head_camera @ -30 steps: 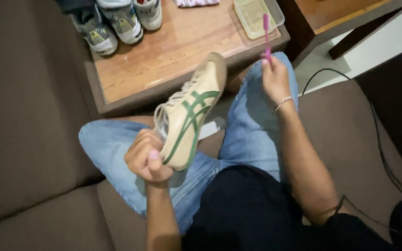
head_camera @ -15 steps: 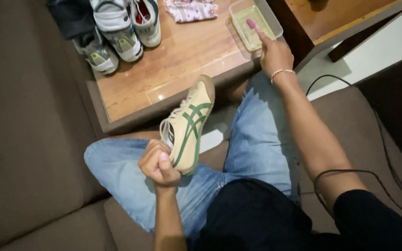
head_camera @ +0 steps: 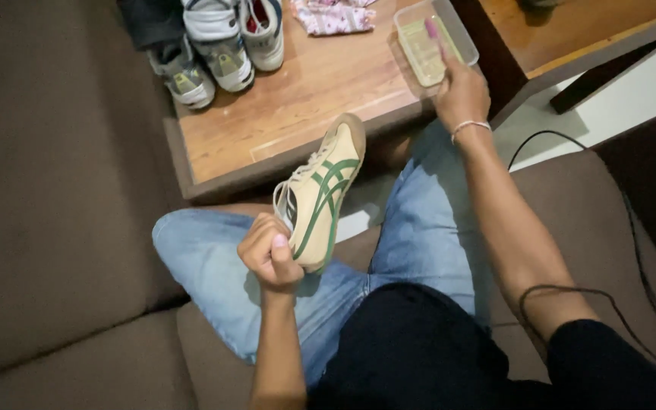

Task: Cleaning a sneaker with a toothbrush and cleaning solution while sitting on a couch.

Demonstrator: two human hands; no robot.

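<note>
My left hand (head_camera: 269, 258) clamps the heel of the cream, green-striped sneaker (head_camera: 320, 195), toe toward one o'clock; my right hand (head_camera: 461, 93) pinches a pink brush (head_camera: 433, 32) over the clear plastic tub (head_camera: 424, 45).

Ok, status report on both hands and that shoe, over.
Left hand shut, grip on heel of cream sneaker with green stripes. Right hand dips pink brush into clear plastic tub on wooden table. Nothing in the way.

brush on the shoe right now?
No, the right hand holds the pink brush in the clear tub; the shoe is apart.
</note>
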